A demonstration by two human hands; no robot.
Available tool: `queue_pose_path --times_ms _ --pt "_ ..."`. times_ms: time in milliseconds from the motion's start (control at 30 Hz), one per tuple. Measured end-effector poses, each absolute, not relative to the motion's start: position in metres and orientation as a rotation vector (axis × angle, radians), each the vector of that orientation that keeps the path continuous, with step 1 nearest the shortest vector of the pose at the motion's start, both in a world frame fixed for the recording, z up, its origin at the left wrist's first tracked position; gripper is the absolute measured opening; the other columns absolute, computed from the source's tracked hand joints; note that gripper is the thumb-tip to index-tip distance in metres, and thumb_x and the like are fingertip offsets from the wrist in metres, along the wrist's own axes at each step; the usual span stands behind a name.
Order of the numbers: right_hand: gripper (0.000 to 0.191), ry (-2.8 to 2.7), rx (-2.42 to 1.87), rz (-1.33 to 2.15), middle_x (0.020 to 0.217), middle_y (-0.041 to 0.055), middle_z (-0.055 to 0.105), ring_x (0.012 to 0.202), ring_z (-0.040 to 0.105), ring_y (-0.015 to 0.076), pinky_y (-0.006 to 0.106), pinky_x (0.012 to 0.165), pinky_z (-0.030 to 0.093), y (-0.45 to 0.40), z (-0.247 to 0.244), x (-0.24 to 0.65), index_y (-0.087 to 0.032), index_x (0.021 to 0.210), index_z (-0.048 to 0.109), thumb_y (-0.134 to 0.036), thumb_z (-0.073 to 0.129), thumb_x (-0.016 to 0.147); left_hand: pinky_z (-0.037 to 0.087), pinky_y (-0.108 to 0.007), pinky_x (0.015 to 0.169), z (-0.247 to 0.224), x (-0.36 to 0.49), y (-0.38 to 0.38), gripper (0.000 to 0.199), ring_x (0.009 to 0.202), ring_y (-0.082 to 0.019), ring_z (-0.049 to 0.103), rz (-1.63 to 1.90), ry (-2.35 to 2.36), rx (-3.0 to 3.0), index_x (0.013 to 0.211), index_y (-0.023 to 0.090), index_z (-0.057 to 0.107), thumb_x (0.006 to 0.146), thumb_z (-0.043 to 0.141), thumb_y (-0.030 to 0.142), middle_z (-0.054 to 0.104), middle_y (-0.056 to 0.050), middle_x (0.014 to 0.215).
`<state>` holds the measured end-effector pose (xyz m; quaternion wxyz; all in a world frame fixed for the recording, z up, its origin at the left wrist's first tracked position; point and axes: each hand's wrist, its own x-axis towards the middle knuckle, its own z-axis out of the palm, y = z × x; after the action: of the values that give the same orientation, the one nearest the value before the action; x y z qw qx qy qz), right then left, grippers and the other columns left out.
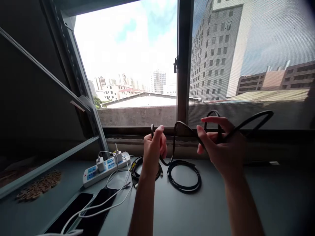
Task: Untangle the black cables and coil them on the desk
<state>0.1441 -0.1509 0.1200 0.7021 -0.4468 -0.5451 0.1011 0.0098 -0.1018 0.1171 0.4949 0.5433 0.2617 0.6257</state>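
A black cable (174,144) hangs in the air between my two hands. My left hand (155,144) is closed around one part of it, thumb on top. From there the cable dips, rises in a bend and runs into my right hand (221,147). Loose loops of it stick out above and to the right of my right hand, whose index finger and thumb are apart while the other fingers curl at the cable. Below, on the table (187,213), lies a coiled black cable (184,189). Another coiled cable (134,170) is partly hidden behind my left wrist.
A white power strip (105,170) with plugged-in chargers stands at the left. White cords (98,207) trail over two dark phones (98,203). Small brown pieces (40,186) lie farther left, past a metal frame bar (49,167). A window (182,65) rises behind the table.
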Motion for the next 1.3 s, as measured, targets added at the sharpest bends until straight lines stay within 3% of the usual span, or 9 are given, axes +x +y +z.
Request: queue_pose_path --times_ms 100,200,300,467,567,733,933,1100,1300 --pt "0.032 -1.354 -0.988 0.285 0.040 -0.0077 0.050 0.035 0.050 0.0123 0.022 0.040 0.039 -0.145 0.117 0.145 -0.023 0.110 0.053 -0.034 0.058 0.080 0.028 -0.019 0.038 0.114 0.007 -0.096 0.046 0.032 -0.007 0.039 1.332 0.814 1.513 0.049 0.015 0.054 0.076 0.052 0.052 0.039 0.003 0.033" --pt "0.051 -1.590 -0.988 0.450 0.043 -0.0091 0.048 0.034 0.048 0.0112 0.020 0.036 0.038 -0.138 0.112 0.147 -0.025 0.130 0.040 -0.032 0.055 0.082 0.032 -0.019 0.042 0.111 0.009 -0.092 0.045 0.038 -0.007 0.045 1.248 0.857 1.628 0.053 0.014 0.055 0.075 0.054 0.054 0.049 0.000 0.039" --pt "0.061 -1.718 -0.991 0.581 0.050 -0.0079 0.051 0.032 0.044 0.0092 0.018 0.031 0.036 -0.131 0.106 0.149 -0.025 0.140 0.027 -0.033 0.052 0.084 0.032 -0.017 0.041 0.108 0.014 -0.091 0.043 0.039 -0.006 0.044 1.258 0.833 1.661 0.052 0.014 0.051 0.074 0.058 0.050 0.047 0.001 0.041" --pt "0.066 -1.672 -1.085 0.521 0.055 -0.0033 0.060 0.037 0.051 0.0110 0.021 0.039 0.045 -0.124 0.101 0.155 -0.016 0.144 0.017 -0.038 0.045 0.088 0.032 -0.017 0.035 0.110 0.013 -0.088 0.033 0.032 -0.006 0.039 1.476 0.860 1.528 0.075 0.014 0.060 0.075 0.060 0.047 0.040 0.008 0.038" --pt "0.062 -1.577 -1.097 0.460 0.056 -0.0003 0.062 0.039 0.054 0.0125 0.022 0.039 0.046 -0.121 0.101 0.162 -0.014 0.140 0.028 -0.046 0.042 0.089 0.031 -0.017 0.030 0.112 0.006 -0.086 0.033 0.027 -0.006 0.034 1.622 0.854 1.435 0.074 0.016 0.056 0.075 0.058 0.048 0.034 0.010 0.034" --pt "0.048 -1.479 -1.045 0.358 0.067 0.0040 0.065 0.045 0.057 0.0114 0.020 0.040 0.045 -0.118 0.103 0.173 -0.015 0.111 0.059 -0.053 0.041 0.087 0.023 -0.015 0.024 0.115 -0.008 -0.088 0.033 0.024 -0.005 0.028 1.760 0.921 1.372 0.072 0.017 0.055 0.074 0.059 0.049 0.030 0.011 0.032" --pt "0.045 -1.256 -1.004 0.383 0.064 0.0028 0.063 0.038 0.054 0.0110 0.019 0.032 0.041 -0.116 0.103 0.181 -0.015 0.104 0.059 -0.053 0.041 0.087 0.013 -0.015 0.025 0.120 -0.013 -0.092 0.029 0.026 -0.002 0.020 2.108 0.721 1.166 0.064 0.018 0.048 0.079 0.054 0.042 0.028 0.010 0.037" --pt "0.037 -1.194 -0.860 0.708 0.078 0.0038 0.065 0.052 0.059 0.0109 0.015 0.034 0.042 -0.118 0.105 0.182 -0.018 0.104 0.062 -0.046 0.057 0.080 0.018 -0.015 0.029 0.124 -0.012 -0.097 0.030 0.027 0.000 0.020 2.116 0.652 1.124 0.062 0.017 0.048 0.079 0.056 0.040 0.032 0.010 0.040" --pt "0.038 -1.084 -0.812 0.801 0.085 0.0041 0.064 0.045 0.050 0.0055 0.011 0.026 0.023 -0.109 0.103 0.174 -0.020 0.101 0.066 -0.045 0.065 0.073 0.023 -0.012 0.031 0.128 -0.011 -0.109 0.032 0.028 0.001 0.018 1.951 0.588 1.096 0.062 0.016 0.047 0.075 0.061 0.042 0.035 0.010 0.042"
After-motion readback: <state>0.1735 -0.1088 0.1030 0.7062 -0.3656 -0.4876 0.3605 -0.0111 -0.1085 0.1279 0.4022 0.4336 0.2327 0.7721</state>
